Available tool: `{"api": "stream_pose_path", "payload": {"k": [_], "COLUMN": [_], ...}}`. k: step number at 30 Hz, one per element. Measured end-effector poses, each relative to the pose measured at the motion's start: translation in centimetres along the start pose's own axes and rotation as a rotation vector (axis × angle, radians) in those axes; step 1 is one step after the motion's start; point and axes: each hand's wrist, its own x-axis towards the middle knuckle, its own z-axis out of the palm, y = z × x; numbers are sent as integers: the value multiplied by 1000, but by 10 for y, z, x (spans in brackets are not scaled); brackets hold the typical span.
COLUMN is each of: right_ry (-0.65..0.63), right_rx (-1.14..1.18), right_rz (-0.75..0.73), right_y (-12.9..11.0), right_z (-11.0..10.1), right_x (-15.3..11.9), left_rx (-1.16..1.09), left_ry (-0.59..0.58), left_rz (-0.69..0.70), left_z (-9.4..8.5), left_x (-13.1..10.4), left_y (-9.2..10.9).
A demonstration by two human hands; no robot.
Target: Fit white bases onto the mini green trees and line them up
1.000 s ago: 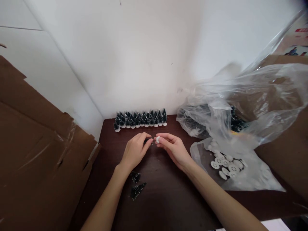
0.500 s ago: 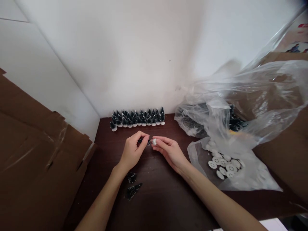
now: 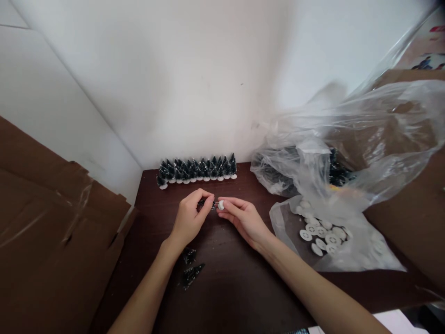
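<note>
My left hand (image 3: 192,214) is closed around a small dark green miniature tree (image 3: 213,204) with white-flecked tips, mostly hidden by the fingers. Its stem end points right, towards a round white base (image 3: 221,205) pinched in my right hand (image 3: 243,218). Tree and base meet or nearly meet; I cannot tell how far the stem is in. Two loose trees without bases, one small (image 3: 189,255) and one longer (image 3: 192,276), lie on the table near my left forearm. Against the wall stand rows of miniature trees on white bases (image 3: 196,169).
A clear plastic bag (image 3: 285,218) on the right holds several white bases (image 3: 333,240). Behind it, another plastic bag (image 3: 274,167) contains dark trees. Cardboard (image 3: 52,222) rises at the left, and a cardboard box (image 3: 413,204) stands at the right. The dark brown table (image 3: 236,287) meets a white wall.
The view has shifted slightly. Both hands keep their grips on the tree and base, with little visible movement between them.
</note>
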Motion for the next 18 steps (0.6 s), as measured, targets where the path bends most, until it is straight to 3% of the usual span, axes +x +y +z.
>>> {"api": "stream_pose_path", "payload": {"k": [12,18], "right_ry": [16,10], "right_rx": [-135,-182], "right_rz": [-81,-114], "right_y": [4,6], "right_z": [-1,-3], "right_x": [2,1], "left_rx": [60,-44], "left_ry": [-67,-48], "left_rz": [95,-14], "left_z": [-1,2], "left_x": [-2,-3], "left_y": [-3,1]}}
